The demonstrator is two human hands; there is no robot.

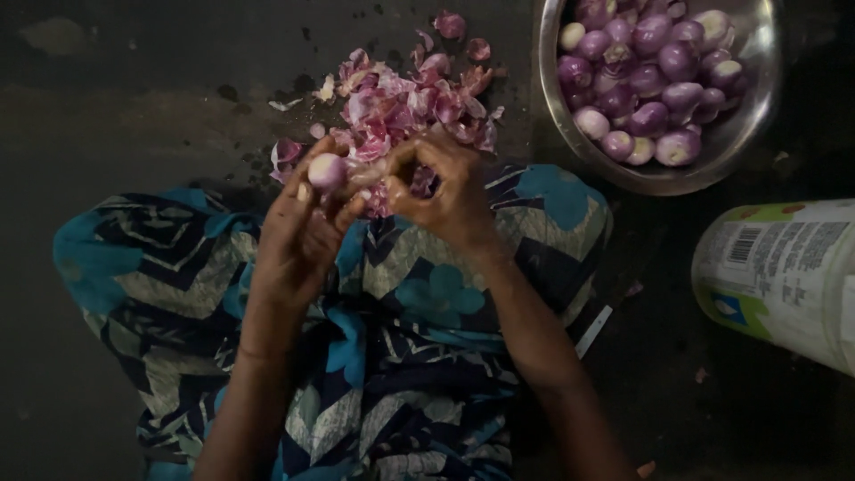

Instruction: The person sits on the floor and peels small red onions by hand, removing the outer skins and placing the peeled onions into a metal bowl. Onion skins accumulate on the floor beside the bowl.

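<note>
My left hand holds a small peeled purple-white onion at its fingertips. My right hand is beside it, fingers pinched on a strip of skin coming off the onion. Both hands hover over my lap, which is covered in blue patterned cloth. Just beyond the hands lies a heap of pink onion peels on the dark floor.
A steel bowl at the upper right holds several peeled onions. A white and green plastic container lies on its side at the right. The floor is dark concrete with scattered peel bits.
</note>
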